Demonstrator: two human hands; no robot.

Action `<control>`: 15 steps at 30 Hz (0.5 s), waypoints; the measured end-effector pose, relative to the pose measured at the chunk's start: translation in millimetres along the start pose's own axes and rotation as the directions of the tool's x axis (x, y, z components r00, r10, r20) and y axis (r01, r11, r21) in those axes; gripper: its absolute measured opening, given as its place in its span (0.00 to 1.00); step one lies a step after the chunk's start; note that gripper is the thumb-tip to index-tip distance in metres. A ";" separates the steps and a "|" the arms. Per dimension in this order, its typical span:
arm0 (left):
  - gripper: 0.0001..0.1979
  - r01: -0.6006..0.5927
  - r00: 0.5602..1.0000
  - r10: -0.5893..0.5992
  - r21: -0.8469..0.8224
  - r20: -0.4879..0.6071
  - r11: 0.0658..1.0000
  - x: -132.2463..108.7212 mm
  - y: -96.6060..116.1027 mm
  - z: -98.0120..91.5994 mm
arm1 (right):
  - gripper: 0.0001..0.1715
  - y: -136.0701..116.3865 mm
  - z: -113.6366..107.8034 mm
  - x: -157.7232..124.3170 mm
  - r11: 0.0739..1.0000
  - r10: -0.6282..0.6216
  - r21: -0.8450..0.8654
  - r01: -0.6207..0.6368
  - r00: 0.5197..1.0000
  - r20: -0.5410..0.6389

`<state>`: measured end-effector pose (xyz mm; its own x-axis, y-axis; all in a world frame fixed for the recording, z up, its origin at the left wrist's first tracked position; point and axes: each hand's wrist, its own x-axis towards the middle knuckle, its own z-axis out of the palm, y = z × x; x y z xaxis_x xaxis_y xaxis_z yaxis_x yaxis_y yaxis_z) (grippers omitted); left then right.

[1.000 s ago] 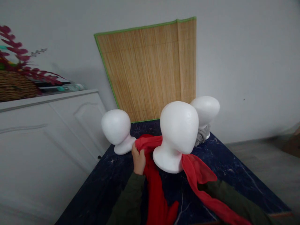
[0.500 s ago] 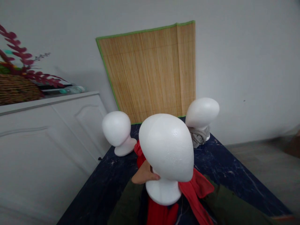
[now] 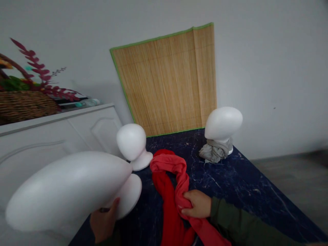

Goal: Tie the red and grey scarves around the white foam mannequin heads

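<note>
My left hand [image 3: 104,220] is closed round the neck of a white foam mannequin head [image 3: 74,188], which leans over toward the left above the table edge. Part of the left fingers is hidden behind the neck. In my right hand [image 3: 198,204] is a lighter red scarf [image 3: 170,163], gripped at its side; it loops in an arch over the table. Beside and under it lies a deeper red scarf [image 3: 167,205], running toward the front edge.
Another foam head [image 3: 131,141] stands on the dark marbled table [image 3: 205,177] at the back left. At the right, a foam head [image 3: 222,123] has a grey scarf [image 3: 216,150] round its base. White cabinets [image 3: 102,131] bear a wicker basket [image 3: 28,106]. A bamboo mat [image 3: 166,82] hangs behind.
The foam head has swung from the middle to the left and tilted over in my left hand. My right hand, hidden before, now grips the lighter red scarf.
</note>
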<state>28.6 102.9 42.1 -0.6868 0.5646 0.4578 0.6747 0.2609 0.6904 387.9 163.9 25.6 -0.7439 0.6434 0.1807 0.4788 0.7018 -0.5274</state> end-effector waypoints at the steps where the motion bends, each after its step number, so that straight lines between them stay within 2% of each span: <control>1: 0.25 0.047 0.999 -0.046 0.044 -0.022 0.998 1.0 2.4 -0.9 | 0.16 -1.2 -0.1 -0.5 0.999 -0.033 0.001 0.033 0.999 0.014; 3: 0.26 0.112 0.993 -0.108 0.117 -0.036 0.987 3.0 8.9 1.7 | 0.18 -2.2 -1.8 -0.8 0.997 -0.075 0.026 0.074 0.997 0.022; 6: 0.26 0.124 0.992 -0.125 0.147 -0.004 0.981 7.6 14.2 11.0 | 0.21 -1.5 -4.4 -1.0 0.994 -0.087 0.069 0.087 0.996 0.003; 10: 0.25 0.093 0.994 -0.102 0.149 0.051 0.985 17.2 9.6 20.2 | 0.20 0.1 -3.6 -1.2 0.993 -0.084 0.083 0.083 0.996 0.001; 15: 0.23 0.002 0.988 -0.021 0.126 0.151 0.992 29.3 1.8 19.1 | 0.21 1.2 -2.1 -0.6 0.995 -0.076 0.063 0.076 0.997 0.001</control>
<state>14.9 134.9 46.0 -0.6519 0.6708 0.3536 0.7022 0.3581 0.6154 389.9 164.9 26.6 -0.7789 0.5875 0.2192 0.3906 0.7280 -0.5634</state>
